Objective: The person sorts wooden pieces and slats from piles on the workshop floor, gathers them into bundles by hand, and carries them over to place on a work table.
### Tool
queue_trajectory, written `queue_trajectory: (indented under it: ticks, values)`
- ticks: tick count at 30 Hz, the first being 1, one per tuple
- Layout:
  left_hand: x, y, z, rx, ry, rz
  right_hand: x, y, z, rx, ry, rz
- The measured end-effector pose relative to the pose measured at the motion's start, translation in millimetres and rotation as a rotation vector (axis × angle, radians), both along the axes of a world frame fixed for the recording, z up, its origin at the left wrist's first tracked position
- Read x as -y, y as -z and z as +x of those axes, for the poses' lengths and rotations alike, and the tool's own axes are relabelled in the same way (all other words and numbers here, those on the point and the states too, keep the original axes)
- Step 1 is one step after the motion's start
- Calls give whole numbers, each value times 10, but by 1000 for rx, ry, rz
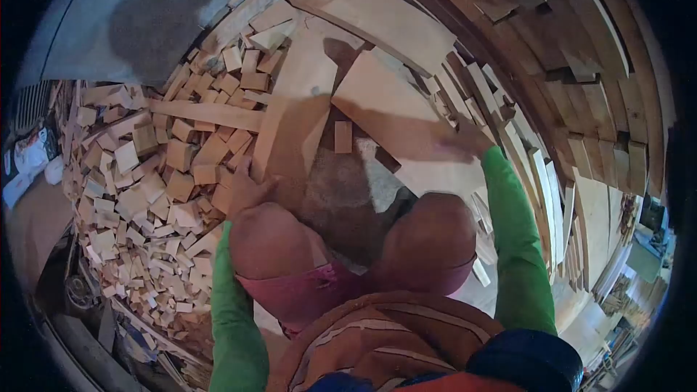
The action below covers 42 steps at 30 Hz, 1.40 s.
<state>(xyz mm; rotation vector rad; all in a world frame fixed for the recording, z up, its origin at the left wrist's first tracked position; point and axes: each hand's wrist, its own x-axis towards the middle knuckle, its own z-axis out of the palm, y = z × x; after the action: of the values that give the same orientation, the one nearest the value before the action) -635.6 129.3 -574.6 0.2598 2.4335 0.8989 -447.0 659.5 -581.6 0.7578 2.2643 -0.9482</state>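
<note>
My left hand is at the near end of a long, pale wooden board, its fingers along the left edge and its thumb apart at the end. My right hand grips the right end of a second wide wooden board; its fingers are dim in shadow. The two boards spread apart toward me like a V. Between them a small wooden block lies on the dusty ground, in front of my bent knees.
A big heap of small wood offcuts fills the left side, with a narrow strip across it. Another thick board lies beyond. Stacked planks rise at the right. Concrete floor shows at the upper left.
</note>
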Motion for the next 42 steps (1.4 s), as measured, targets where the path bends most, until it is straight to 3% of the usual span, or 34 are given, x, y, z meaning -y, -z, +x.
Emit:
queue_trajectory:
  ticks: [2,6,10,13,16,19,21,24,26,29,34,37,41,42]
  values:
    - [-51,-270,51,-76,24,-90,64,-58,19,-26,6,-21]
    - [201,-381,203,-73,-73,-26,914,-949,-72,-324,-213,495]
    - [199,-978,220,-120,-109,-90,978,-1371,-266,-490,-180,572]
    - [405,-982,217,-377,-175,-137,925,-1694,-618,-561,-66,680]
    - [414,-1296,45,-449,-243,-120,849,-1854,-1137,-778,-116,885]
    - [448,-1404,-127,-426,-309,-71,878,-1624,-1667,-833,-167,993]
    - [570,-1320,-213,-490,-349,-60,1134,-1581,-1773,-955,-137,900]
    - [682,-1334,-355,-454,-367,-24,1283,-1414,-1524,-876,-128,736]
    - [728,-1346,-463,-414,-383,15,1151,-1079,-1240,-899,-114,489]
    - [613,-1419,-753,-357,-413,84,983,-894,-749,-728,-4,419]
    - [-297,-1688,-1125,-128,-476,525,785,-811,45,-601,165,355]
    - [-990,-1747,-1150,339,-555,997,720,-759,377,-683,416,180]
    - [-1746,-1597,-891,562,-376,1219,641,-854,651,-556,519,155]
    - [-2060,-1655,-709,482,-510,1196,621,-873,689,-519,549,130]
